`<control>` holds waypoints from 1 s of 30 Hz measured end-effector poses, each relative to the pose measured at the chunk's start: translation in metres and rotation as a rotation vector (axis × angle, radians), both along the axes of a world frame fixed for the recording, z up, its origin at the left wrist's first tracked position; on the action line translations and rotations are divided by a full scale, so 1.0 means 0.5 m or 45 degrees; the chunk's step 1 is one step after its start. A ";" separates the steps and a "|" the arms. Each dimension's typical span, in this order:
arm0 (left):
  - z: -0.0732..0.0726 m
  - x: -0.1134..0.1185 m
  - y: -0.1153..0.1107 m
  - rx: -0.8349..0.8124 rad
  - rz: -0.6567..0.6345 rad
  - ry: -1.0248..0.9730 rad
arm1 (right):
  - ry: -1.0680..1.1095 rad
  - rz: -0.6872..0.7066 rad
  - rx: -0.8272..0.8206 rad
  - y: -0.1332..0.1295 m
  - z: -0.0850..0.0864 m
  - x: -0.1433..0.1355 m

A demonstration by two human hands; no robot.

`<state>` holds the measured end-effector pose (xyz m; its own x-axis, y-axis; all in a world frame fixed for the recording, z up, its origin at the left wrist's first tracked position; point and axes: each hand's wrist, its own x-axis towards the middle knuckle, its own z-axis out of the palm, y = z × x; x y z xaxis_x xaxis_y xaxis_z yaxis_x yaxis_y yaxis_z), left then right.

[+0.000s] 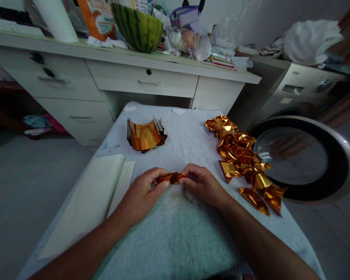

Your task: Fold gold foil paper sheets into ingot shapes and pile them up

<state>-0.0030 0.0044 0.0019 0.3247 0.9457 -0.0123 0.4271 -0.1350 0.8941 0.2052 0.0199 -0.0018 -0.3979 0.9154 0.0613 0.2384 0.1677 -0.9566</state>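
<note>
A narrow folded piece of shiny gold foil (174, 178) is held level above the middle of the cloth-covered surface. My left hand (147, 188) pinches its left end between thumb and fingers. At its right end, my right hand (202, 182) grips it the same way, fingers closed. Beyond my hands lies a curled stack of gold foil sheets (146, 136). A long pile of folded gold foil pieces (239, 149) runs down the right side, its nearest pieces close to the surface's right edge.
White paper sheets (87, 198) lie left on the cloth-covered surface (186, 132). Behind it stands a white desk (169, 79) bearing a cut watermelon (138, 29) and bags. At right, a washing machine's round door (303, 159) hangs open beside the surface's edge.
</note>
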 end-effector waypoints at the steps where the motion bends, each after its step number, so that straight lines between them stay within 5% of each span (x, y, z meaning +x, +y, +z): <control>1: 0.000 0.001 -0.001 -0.022 -0.022 -0.027 | 0.051 -0.013 -0.054 -0.002 0.001 -0.002; 17: 0.017 0.005 -0.008 -0.083 -0.046 0.054 | 0.181 0.018 -0.302 -0.010 0.005 -0.008; 30: 0.013 -0.003 -0.007 -0.133 -0.034 0.009 | 0.076 0.125 -0.223 -0.014 0.015 -0.004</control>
<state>-0.0047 0.0009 0.0086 0.3494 0.9301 -0.1130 0.4310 -0.0524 0.9008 0.2033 0.0128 0.0055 -0.4859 0.8712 -0.0696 0.1714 0.0168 -0.9851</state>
